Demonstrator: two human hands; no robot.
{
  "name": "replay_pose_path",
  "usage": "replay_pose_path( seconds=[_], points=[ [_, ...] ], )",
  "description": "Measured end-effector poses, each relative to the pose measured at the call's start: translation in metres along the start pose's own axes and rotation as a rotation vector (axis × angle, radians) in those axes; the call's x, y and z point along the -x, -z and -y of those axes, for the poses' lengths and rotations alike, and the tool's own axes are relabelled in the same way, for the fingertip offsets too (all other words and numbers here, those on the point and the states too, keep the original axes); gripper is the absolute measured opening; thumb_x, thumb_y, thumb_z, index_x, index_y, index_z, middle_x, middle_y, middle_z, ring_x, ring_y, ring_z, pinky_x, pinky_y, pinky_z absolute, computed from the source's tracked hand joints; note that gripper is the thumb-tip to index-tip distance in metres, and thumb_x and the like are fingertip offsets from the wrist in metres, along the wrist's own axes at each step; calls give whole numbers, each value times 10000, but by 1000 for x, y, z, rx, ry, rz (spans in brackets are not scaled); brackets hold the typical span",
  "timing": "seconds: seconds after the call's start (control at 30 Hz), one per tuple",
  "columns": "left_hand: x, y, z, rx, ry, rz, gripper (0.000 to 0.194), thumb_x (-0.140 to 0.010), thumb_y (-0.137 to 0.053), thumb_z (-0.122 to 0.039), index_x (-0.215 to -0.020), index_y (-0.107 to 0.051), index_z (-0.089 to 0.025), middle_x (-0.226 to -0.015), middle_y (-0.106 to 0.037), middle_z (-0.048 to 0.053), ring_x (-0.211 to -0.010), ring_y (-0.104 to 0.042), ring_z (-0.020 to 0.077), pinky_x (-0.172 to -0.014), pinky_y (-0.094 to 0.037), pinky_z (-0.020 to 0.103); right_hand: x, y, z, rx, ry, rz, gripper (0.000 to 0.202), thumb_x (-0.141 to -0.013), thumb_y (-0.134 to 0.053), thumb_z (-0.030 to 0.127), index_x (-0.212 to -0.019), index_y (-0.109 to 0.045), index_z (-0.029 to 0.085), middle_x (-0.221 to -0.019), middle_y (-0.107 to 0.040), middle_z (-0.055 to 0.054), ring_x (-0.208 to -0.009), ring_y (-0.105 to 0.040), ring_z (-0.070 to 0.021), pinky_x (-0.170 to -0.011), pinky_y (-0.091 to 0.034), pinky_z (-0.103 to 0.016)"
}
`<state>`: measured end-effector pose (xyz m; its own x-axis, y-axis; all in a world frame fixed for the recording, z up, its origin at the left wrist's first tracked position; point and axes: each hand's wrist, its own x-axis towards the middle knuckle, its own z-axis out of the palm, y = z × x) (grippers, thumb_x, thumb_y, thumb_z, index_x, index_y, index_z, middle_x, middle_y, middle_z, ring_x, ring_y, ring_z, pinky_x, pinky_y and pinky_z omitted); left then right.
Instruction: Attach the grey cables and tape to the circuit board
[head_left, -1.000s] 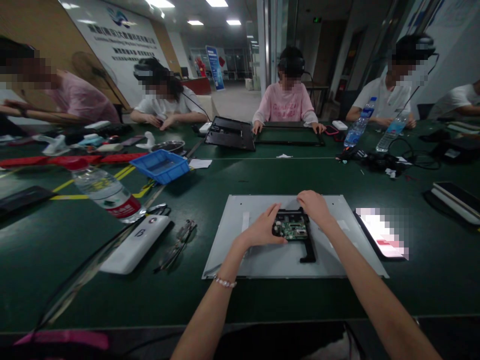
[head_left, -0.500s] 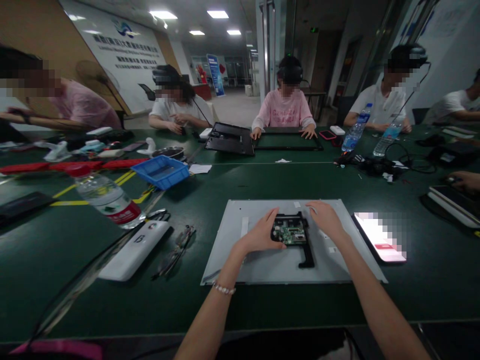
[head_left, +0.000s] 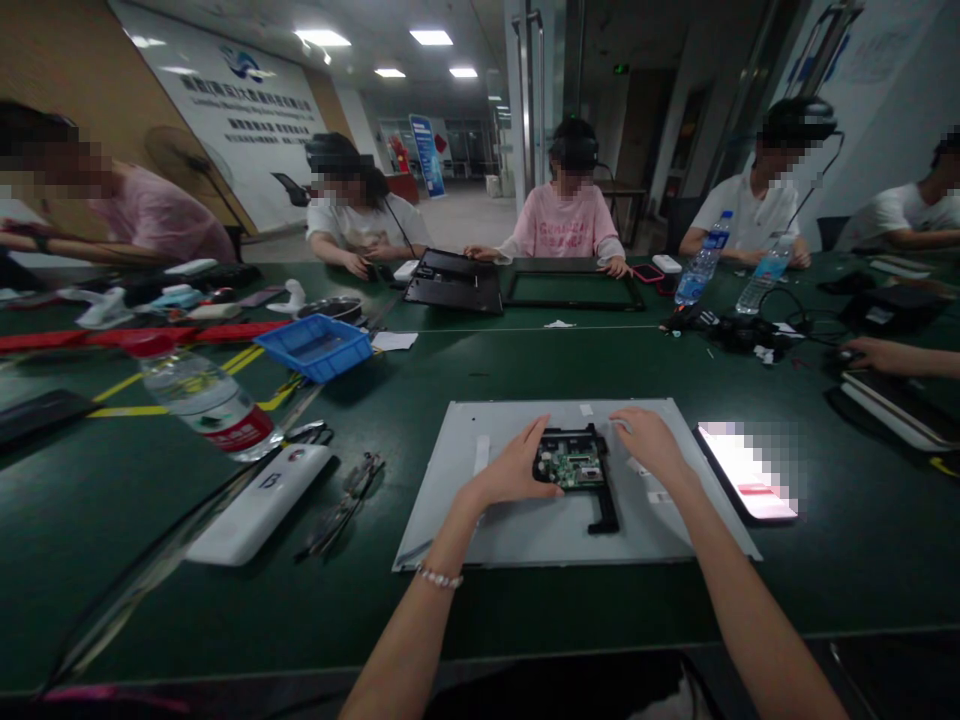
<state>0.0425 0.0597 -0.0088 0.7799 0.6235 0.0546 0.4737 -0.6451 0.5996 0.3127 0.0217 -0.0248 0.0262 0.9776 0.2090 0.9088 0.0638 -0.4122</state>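
Note:
A green circuit board in a black plastic bracket (head_left: 574,465) lies on the back of a pale grey flat panel (head_left: 465,520). My left hand (head_left: 514,465) grips the bracket's left side, with the thumb at the near edge and the fingers at the far edge. My right hand (head_left: 649,440) is just beyond the bracket's right side, above the panel. Its fingers are outstretched and slightly bent, holding nothing that I can see; the fingertips' undersides are hidden. An arm of the bracket points toward me.
A lit phone (head_left: 750,475) lies right of the panel. To the left are eyeglasses (head_left: 345,505), a white power bank (head_left: 259,505), a water bottle (head_left: 210,400) and a blue tray (head_left: 315,350). Across the table, a person in pink (head_left: 566,220) touches a black frame (head_left: 577,305).
My hands and the bracket keep nearly the same place on the panel; the view shifts slightly. Opposite, the person in pink has moved one hand from the frame to a black cover.

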Motion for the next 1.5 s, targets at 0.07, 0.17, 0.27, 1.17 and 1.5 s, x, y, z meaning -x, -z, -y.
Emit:
replay_pose_path(
  seconds=[0.07, 0.17, 0.27, 1.17, 1.5],
  points=[
    [0, -1, 1, -5, -1, -2, 1136, -628, -711, -489, -1450, 11, -182, -1515, -97, 137, -1376, -145, 325, -1128, -185, 463, 2, 4, -2, 6, -33, 33, 286, -834, -453, 196, -1043, -646, 173, -1103, -651, -74, -1039, -572, -189, -931, -384, -289],
    [1, -1, 2, -10, -4, 0, 1129, -638, -709, -492, -1449, 14, -185, -1519, -84, 132, -1379, -140, 316, -1132, -184, 454, 8, 12, -5, 12, -79, 113, 272, -792, -532, 250, -1019, -661, 173, -1069, -657, -86, -995, -585, -200, -890, -398, -286],
    [2, 0, 2, -13, -15, 1, 1129, -641, -707, -496, -1447, 15, -177, -1519, -80, 136, -1382, -133, 313, -1135, -177, 453, 13, 19, -9, 24, -114, 205, 277, -736, -603, 278, -986, -673, 183, -1030, -656, -87, -939, -595, -198, -819, -415, -270],
    [1, 0, 1, 28, 0, 0, 1139, -613, -714, -489, -1447, 3, -193, -1514, -106, 144, -1376, -140, 338, -1119, -173, 495, -23, 10, 4, 74, 168, 81, 296, -837, -523, 217, -1120, -606, 194, -1178, -608, -64, -1085, -539, -195, -921, -394, -299],
    [1, 0, 2, 16, -19, -2, 1143, -603, -724, -494, -1445, -14, -188, -1509, -120, 155, -1371, -157, 341, -1115, -183, 504, -41, 3, 29, 228, 232, 173, 191, -872, -495, 197, -957, -665, 178, -1004, -670, -109, -1018, -577, -209, -857, -405, -269]
  ],
)
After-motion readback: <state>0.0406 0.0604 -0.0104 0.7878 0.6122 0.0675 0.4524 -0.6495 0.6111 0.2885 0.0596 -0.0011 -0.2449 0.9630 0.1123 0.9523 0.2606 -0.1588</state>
